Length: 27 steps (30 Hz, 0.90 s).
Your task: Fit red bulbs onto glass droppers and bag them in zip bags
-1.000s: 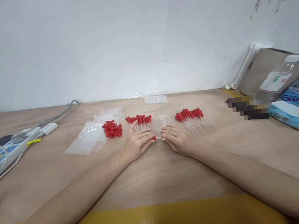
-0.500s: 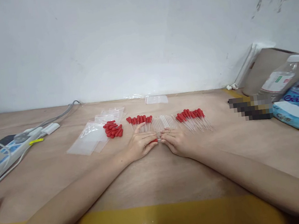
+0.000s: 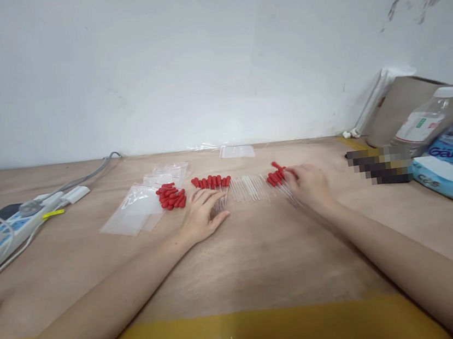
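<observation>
A Light Pinch, Right of Centre

Your right hand [image 3: 311,183] is right of the frame's centre, its fingertips seemingly pinching a red-bulbed dropper [image 3: 275,164] whose bulb juts toward the upper left; blur and the hand itself hide the exact contact. Keep that pinch gentle, so the slim tube isn't strained. Mind your knuckles: the right-hand droppers [image 3: 271,180] lie under or close to your fingers, and a sideways sweep could roll them into the clear tubes [image 3: 249,188] at mid-frame. Your left hand [image 3: 202,215], left of centre, is spread and grips nothing that shows, its fingers by another row of droppers [image 3: 215,182]. Rest it lightly, since the loose red bulbs [image 3: 170,199] are just beside it.
</observation>
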### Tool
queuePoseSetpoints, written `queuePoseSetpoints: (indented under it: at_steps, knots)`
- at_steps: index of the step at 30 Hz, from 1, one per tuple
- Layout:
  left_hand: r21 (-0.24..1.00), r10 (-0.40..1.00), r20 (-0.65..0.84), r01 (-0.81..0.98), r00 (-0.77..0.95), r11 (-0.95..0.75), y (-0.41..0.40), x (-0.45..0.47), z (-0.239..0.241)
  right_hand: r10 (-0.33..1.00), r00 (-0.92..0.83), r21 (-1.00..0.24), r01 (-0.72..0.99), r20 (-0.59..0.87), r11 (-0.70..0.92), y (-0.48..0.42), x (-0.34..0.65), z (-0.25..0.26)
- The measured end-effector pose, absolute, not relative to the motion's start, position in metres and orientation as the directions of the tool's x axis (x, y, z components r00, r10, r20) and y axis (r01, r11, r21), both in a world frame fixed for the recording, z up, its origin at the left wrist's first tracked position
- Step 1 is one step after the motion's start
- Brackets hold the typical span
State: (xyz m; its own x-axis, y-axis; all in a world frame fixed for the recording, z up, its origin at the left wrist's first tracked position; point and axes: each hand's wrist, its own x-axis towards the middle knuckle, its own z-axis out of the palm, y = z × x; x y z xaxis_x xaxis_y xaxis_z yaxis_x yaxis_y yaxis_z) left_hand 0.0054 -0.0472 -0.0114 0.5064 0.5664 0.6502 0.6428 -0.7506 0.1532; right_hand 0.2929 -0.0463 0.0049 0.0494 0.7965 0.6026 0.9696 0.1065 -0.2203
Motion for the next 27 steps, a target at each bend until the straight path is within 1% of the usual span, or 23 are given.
queuePoseSetpoints:
  at_steps: [2,4,9,13,15,17,20,24,25,27]
  knots:
    - [0.155,0.582,0.623,0.647,0.522,-0.746,-0.047,0.005,-0.012,0.814,0.192,-0.263,0.963,0.549,-0.05,-0.037,0.309,0.005]
    - [0.16,0.593,0.605,0.648,0.531,-0.744,-0.048,0.006,-0.012,0.821,0.274,-0.279,0.949,0.501,-0.146,-0.029,0.317,0.001]
    - [0.162,0.612,0.583,0.662,0.534,-0.732,-0.049,0.006,-0.01,0.849,0.302,-0.233,0.948,0.433,-0.218,-0.018,0.316,-0.01]
    - [0.154,0.62,0.57,0.672,0.538,-0.725,-0.049,0.006,-0.01,0.851,0.275,-0.201,0.958,0.447,-0.204,-0.016,0.312,-0.011]
    - [0.152,0.625,0.562,0.675,0.542,-0.722,-0.049,0.006,-0.01,0.848,0.22,-0.209,0.969,0.483,-0.132,-0.019,0.308,-0.01]
    - [0.152,0.629,0.554,0.677,0.545,-0.72,-0.049,0.006,-0.01,0.862,0.148,-0.228,0.973,0.486,-0.039,-0.022,0.303,-0.008]
    - [0.155,0.633,0.546,0.677,0.548,-0.719,-0.049,0.006,-0.011,0.903,0.099,-0.291,0.956,0.419,0.031,-0.026,0.293,-0.005]
    - [0.158,0.637,0.543,0.678,0.548,-0.718,-0.048,0.006,-0.012,0.944,0.153,-0.425,0.905,0.291,-0.016,-0.028,0.285,-0.003]
    - [0.159,0.638,0.541,0.678,0.548,-0.718,-0.048,0.006,-0.012,0.951,0.164,-0.443,0.896,0.261,-0.033,-0.028,0.284,-0.002]
    - [0.158,0.638,0.541,0.679,0.548,-0.717,-0.048,0.006,-0.013,0.957,0.172,-0.438,0.897,0.235,-0.054,-0.028,0.283,-0.001]
